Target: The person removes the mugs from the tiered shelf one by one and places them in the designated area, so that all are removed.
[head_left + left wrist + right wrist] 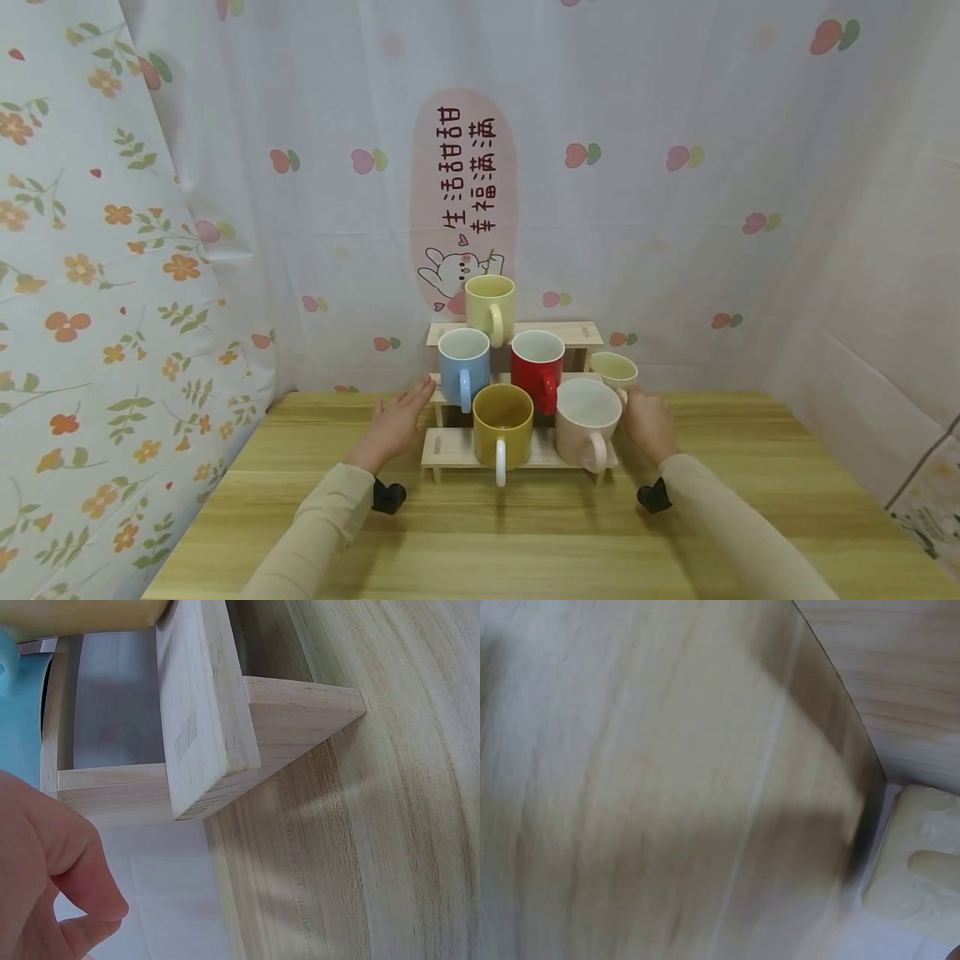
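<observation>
My right hand (651,422) holds a pale yellow-green mug (615,367) beside the right end of a three-tier wooden rack (450,450). That mug (919,859) shows embossed shapes and its handle in the right wrist view, where most of the hand is out of frame. At the rack's left end, my left hand (397,422) reaches to the middle tier with fingers extended; whether they touch the wood is unclear. Next to it on that tier sits a light blue mug (459,375). In the left wrist view the left hand's thumb and fingers (90,889) hold nothing.
A yellow mug (480,300) stands on the top tier, a red mug (528,375) on the middle one. The bottom tier bears a mustard mug (491,425) and a pale pink mug (577,425). A patterned curtain (637,208) hangs behind the wooden table (510,542).
</observation>
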`<state>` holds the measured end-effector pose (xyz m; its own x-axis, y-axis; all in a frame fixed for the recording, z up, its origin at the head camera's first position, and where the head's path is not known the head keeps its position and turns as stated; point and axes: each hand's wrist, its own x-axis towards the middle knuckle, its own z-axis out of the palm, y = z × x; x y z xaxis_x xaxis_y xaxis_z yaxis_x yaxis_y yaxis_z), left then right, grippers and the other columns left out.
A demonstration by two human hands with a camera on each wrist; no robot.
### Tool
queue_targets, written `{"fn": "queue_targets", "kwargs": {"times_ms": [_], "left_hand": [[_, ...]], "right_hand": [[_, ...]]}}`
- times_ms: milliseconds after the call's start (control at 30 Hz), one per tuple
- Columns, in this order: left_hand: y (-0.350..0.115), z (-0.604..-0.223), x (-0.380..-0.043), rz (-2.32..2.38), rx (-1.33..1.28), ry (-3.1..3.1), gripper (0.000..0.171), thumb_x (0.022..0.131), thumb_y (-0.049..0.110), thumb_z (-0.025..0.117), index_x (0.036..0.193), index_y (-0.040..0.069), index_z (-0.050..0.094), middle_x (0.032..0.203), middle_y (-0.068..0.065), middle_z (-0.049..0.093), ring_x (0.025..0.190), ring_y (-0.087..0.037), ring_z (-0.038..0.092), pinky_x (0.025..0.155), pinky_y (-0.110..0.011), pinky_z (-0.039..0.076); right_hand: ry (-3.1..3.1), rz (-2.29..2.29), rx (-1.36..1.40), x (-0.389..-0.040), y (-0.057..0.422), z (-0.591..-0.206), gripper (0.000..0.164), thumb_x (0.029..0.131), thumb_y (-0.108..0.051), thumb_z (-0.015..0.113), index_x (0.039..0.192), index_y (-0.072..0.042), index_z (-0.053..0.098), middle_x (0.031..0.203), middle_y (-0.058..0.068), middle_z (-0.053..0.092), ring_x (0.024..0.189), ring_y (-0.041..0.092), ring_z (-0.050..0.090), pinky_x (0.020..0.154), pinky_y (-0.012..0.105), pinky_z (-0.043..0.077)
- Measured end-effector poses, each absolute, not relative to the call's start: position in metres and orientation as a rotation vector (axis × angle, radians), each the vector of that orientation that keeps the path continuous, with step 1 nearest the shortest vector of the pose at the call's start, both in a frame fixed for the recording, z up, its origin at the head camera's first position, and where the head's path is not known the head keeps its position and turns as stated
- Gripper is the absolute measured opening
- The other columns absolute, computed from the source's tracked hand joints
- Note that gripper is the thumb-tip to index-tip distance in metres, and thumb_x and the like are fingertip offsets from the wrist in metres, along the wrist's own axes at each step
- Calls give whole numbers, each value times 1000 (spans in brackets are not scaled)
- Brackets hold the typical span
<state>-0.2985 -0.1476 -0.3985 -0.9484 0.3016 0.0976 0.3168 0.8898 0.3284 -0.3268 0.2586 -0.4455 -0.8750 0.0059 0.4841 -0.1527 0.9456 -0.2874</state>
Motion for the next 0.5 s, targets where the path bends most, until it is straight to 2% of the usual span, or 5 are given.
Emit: {"fn": "queue_targets", "kwargs": {"times_ms": [133, 500], "left_hand": [[-148, -399, -299, -517, -493, -3019, 75, 87, 2, 60, 153, 15, 25, 159, -3, 21, 140, -41, 29, 105, -74, 11], [-147, -397, -297, -530, -490, -3007, 73, 89, -1, 56, 153, 15, 25, 159, -3, 21, 139, -41, 30, 105, -74, 11]], "right_hand": [[-2595, 418, 131, -327, 257, -453, 15, 74, -12, 66, 76, 2, 59, 64, 17, 60, 60, 42, 61, 48, 50, 48], [-2552, 428, 144, -328, 252, -461, 8, 77, -3, 60, 79, 4, 61, 70, 22, 63, 64, 47, 62, 50, 53, 48]]}}
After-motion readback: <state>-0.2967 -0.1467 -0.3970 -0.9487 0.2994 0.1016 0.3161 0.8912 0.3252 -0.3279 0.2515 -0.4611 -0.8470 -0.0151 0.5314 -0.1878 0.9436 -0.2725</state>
